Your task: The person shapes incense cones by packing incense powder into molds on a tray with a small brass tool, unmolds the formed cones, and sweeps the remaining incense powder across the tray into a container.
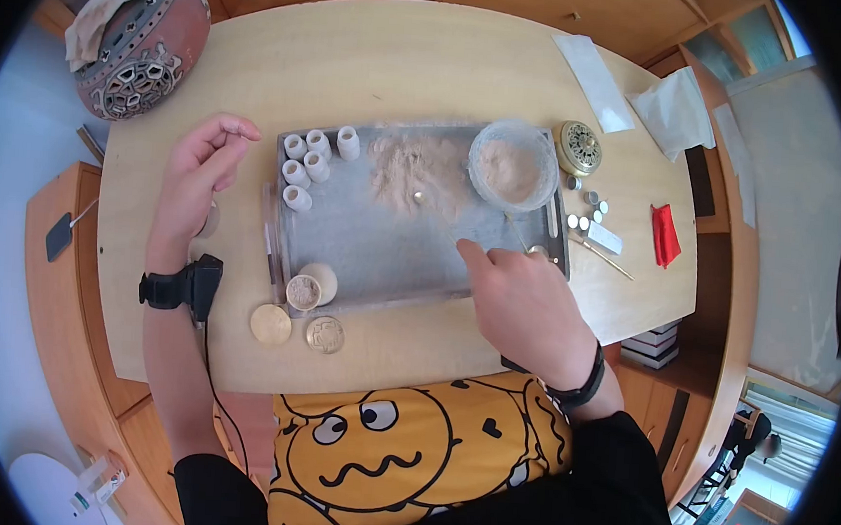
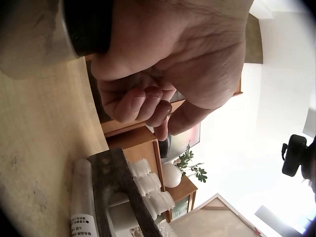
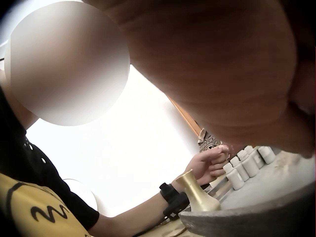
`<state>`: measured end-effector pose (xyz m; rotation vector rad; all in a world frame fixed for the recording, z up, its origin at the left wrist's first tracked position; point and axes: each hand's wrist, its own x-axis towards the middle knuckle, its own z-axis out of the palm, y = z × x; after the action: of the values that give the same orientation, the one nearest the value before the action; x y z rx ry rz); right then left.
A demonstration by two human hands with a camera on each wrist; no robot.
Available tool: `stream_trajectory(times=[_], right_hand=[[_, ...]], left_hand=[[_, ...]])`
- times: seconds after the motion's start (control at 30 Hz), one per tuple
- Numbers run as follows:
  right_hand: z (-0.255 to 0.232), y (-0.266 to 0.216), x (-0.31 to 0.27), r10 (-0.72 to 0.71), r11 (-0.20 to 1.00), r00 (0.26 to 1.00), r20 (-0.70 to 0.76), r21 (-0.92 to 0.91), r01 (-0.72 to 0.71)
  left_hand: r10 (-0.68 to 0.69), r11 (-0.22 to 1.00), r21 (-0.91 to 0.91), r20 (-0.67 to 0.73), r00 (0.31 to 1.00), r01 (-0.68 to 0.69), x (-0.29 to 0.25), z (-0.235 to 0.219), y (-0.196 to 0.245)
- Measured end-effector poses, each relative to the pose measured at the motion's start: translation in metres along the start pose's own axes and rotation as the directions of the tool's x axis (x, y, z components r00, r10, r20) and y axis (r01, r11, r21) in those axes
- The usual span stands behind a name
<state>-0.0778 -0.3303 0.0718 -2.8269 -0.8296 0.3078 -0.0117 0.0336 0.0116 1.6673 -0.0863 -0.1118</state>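
Observation:
My right hand (image 1: 526, 303) pinches the thin handle of a small spoon, whose round end (image 1: 420, 197) lies at the loose beige powder (image 1: 409, 166) on the grey tray (image 1: 373, 250). In the right wrist view that hand's underside fills the top and hides the spoon. My left hand (image 1: 200, 167) hovers left of the tray, fingers loosely curled, holding nothing. Several small white bottles (image 1: 317, 167) stand at the tray's far left corner. A translucent bowl (image 1: 547, 169) of powder sits at the far right corner. At the near left stands a gold-coloured vase (image 3: 200, 195) with powder in its mouth.
Two round gold-coloured pieces, one plain (image 1: 270, 324) and one patterned (image 1: 325, 334), lie before the tray. Right of it are a brass openwork censer (image 1: 579, 148), small jars, a brass stick (image 1: 606, 259) and a red cloth (image 1: 665, 235). A large pierced pot (image 1: 170, 31) stands far left.

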Motion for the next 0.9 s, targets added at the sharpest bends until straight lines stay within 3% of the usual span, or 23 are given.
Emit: stream_trajectory(times=[0.3,0.7,0.9], right_hand=[[0.014,-0.003,0.037,-0.025,0.999,0.999,-0.024,-0.039,0.024],[0.005,-0.004,0.020,-0.015,0.999,0.992,-0.124,-0.053,0.009],[-0.010,0.006,-0.006,0.159,0.987,0.961,-0.225,0.020,-0.159]], left_hand=[[0.015,1.000,-0.021,0.002,1.000,-0.015,0.002,0.003,0.005],[-0.003,1.000,-0.029,0.003,1.000,0.003,0.000,0.002,0.001],[-0.005,0.999,-0.034,0.002,1.000,0.005,0.000,0.003,0.000]])
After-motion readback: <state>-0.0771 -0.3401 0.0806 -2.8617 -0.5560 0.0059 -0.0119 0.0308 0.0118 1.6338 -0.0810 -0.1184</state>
